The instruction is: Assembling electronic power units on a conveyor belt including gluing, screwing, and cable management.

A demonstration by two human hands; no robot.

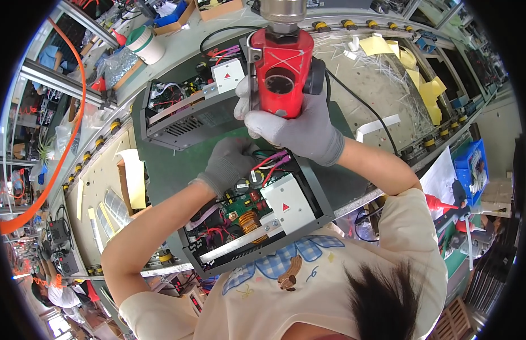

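I hold a red power tool (pixel 281 76) in my right hand (pixel 299 127), and my fingers are closed tight around its body; the tool hangs from above on a grey metal part, and a black cable (pixel 362 105) goes from it across the counter (pixel 382 85). The tool is a thick red cylinder of hard plastic with a dark round hole on its face and thin pale scratches. It stands over the open metal case (pixel 257 218) that lies just in front of my chest on a green mat (pixel 172 167). My left hand (pixel 229 164) is inside this case, the fingers bent together around red and purple wires (pixel 271 164), but I cannot tell if they really pinch them. Both hands wear grey knitted gloves. Inside the case I see a green circuit board, a copper coil (pixel 248 221), and a white square plate with a small red triangle (pixel 285 204). The walls of the case are dark grey metal with small ventilation slots. A second open case (pixel 189 107) of the same kind stands behind it, further from me. The counter is pale and long, with rows of yellow and black rollers (pixel 353 25) at its edges, yellow paper sheets (pixel 430 93) on my right side, and a white and green cup (pixel 145 44) on my left. An orange hose (pixel 76 113) hangs at my left.
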